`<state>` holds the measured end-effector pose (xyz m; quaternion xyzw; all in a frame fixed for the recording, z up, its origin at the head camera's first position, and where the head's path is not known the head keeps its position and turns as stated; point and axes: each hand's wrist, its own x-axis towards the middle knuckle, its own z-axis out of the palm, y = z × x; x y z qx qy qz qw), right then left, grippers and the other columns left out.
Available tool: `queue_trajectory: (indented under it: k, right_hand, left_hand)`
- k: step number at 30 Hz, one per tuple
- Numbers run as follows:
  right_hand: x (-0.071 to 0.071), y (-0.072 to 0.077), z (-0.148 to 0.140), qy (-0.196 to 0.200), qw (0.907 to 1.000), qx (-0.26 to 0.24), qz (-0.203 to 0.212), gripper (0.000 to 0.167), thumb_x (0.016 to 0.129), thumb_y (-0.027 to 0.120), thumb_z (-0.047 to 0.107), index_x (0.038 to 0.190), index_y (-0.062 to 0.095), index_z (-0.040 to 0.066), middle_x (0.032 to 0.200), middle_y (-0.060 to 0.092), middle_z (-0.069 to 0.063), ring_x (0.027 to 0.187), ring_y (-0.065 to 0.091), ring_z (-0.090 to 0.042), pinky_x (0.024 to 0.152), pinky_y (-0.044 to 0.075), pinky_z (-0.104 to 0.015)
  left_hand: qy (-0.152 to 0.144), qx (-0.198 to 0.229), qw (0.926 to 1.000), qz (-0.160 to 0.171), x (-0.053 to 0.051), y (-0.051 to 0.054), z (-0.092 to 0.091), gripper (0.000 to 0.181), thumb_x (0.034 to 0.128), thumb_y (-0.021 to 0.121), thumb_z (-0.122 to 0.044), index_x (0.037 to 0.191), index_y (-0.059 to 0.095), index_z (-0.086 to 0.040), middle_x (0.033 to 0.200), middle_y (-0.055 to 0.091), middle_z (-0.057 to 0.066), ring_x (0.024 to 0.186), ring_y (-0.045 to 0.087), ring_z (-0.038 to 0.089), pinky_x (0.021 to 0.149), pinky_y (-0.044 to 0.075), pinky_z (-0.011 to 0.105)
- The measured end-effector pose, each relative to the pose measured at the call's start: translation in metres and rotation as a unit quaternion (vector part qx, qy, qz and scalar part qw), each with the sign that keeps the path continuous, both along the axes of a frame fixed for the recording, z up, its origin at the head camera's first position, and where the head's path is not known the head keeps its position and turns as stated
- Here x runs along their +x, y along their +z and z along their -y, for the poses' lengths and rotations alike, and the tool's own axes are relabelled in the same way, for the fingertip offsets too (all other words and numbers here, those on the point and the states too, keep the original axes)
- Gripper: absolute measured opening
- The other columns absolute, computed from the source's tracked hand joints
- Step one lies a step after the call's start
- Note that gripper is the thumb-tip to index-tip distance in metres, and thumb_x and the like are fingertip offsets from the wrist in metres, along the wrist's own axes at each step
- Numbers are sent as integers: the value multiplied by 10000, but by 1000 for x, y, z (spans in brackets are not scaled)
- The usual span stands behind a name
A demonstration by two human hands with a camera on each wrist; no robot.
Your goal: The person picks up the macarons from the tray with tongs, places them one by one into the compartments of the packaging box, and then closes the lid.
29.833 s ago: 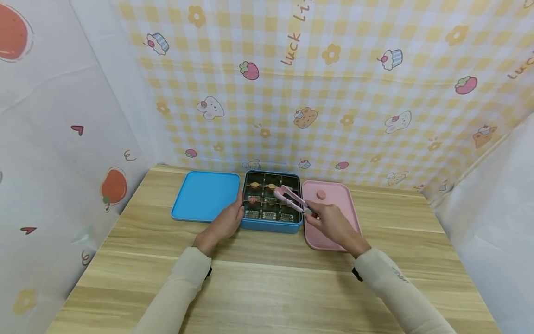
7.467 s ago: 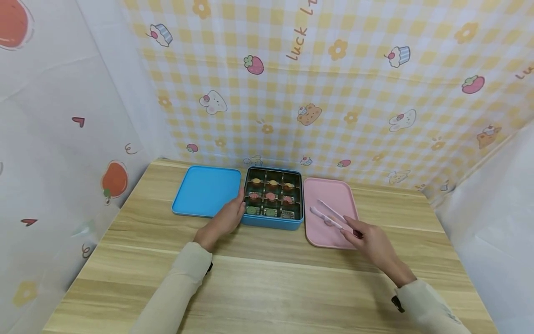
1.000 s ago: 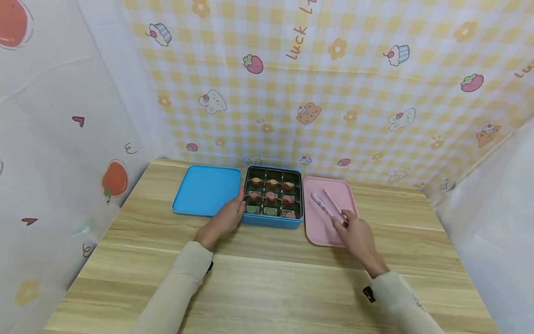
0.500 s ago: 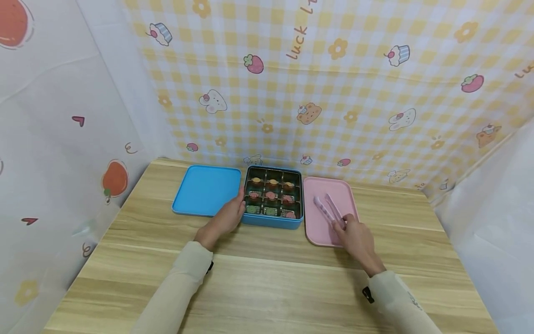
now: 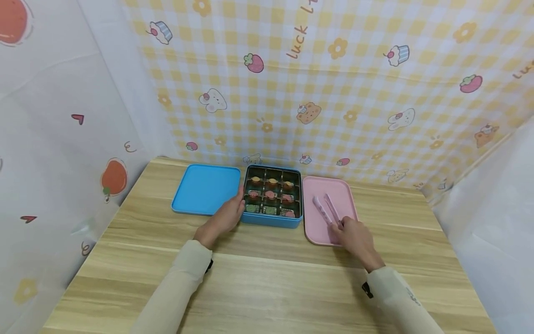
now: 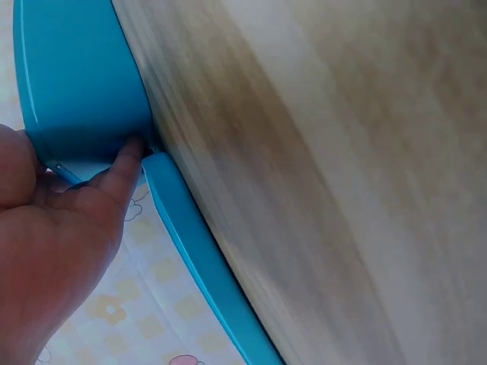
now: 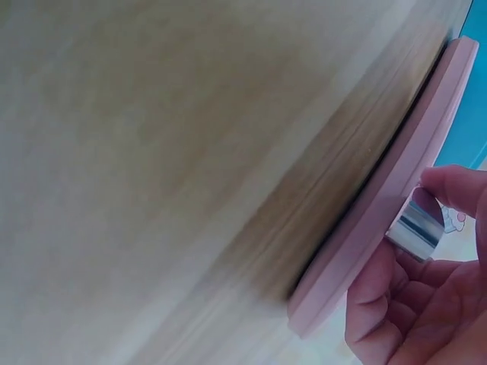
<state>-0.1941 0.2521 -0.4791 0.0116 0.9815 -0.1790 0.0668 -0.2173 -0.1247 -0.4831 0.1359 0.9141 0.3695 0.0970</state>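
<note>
A blue box [image 5: 271, 219] with a divided insert stands at the table's back middle. Small yellow candies [image 5: 272, 181] lie in its back row and red ones [image 5: 270, 195] in the middle row. The front row holds two green candies [image 5: 252, 208] and a pink one [image 5: 289, 214] at right. My left hand [image 5: 224, 217] rests along the box's left side, its fingers touching the wall in the left wrist view. On the pink tray [image 5: 310, 232], my right hand [image 5: 353, 236] holds pink tongs [image 5: 321, 208] by their metal-banded end [image 7: 417, 224]. The tong tips are apart with nothing between them.
A blue lid [image 5: 207, 189] lies flat to the left of the box, close beside it. The tray stands just right of the box. Bare wood table [image 5: 267, 287] stretches in front. A checked cloth [image 5: 354, 83] hangs behind.
Candies have been added to the box since the oldest frame. The pink candy left the tray for the front right compartment. In the last second, the tongs have turned slightly and settled lower on the tray.
</note>
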Motion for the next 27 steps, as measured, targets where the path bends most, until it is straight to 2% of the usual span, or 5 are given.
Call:
queue_trajectory:
  k: [4, 7, 10, 19, 27]
  right_hand:
    - [-1, 1, 0, 49, 9999, 25, 104, 350, 957, 600, 361, 762, 551, 74, 596, 496, -36, 508, 459, -158, 434, 353, -279]
    - [-2, 4, -1, 82, 9995, 94, 294, 360, 964, 600, 386, 824, 561, 57, 622, 508, -46, 526, 468, -164, 451, 362, -280]
    - [-2, 11, -1, 168, 9990, 184, 365, 426, 976, 581, 419, 951, 599, -7, 663, 541, -63, 553, 493, -177, 473, 382, -289]
    - [-1, 35, 15, 260, 9951, 154, -942, 522, 984, 574, 401, 1200, 620, -72, 1037, 692, -226, 822, 677, -327, 672, 554, -484]
    - [-8, 43, 57, 627, 9708, -1517, -1751, 359, 980, 618, 252, 1187, 643, -40, 1138, 651, -199, 964, 669, -311, 796, 572, -470]
  left_hand:
    - [16, 29, 10000, 26, 0, 1, 0, 613, 1092, 335, -150, 1563, -1, 52, 1525, 352, 297, 1376, 430, 381, 1118, 390, 501]
    - [29, -12, 10000, 48, 0, 2, 0, 620, 1090, 347, -154, 1568, 0, 34, 1122, 626, 275, 923, 644, 334, 939, 498, 433]
    - [48, -15, 10000, 54, 0, 3, 1, 615, 1089, 355, -162, 1572, 20, 20, 772, 505, 114, 598, 439, 218, 774, 449, 383]
    - [210, 244, 9985, -451, 4, 17, 13, 497, 1082, 390, -161, 1519, 304, 63, 799, 504, 85, 613, 427, 167, 642, 417, 344]
    - [641, 155, 9960, -601, 10, 28, 48, 463, 1073, 397, -155, 1467, 400, 89, 1048, 624, 242, 852, 605, 317, 830, 498, 444]
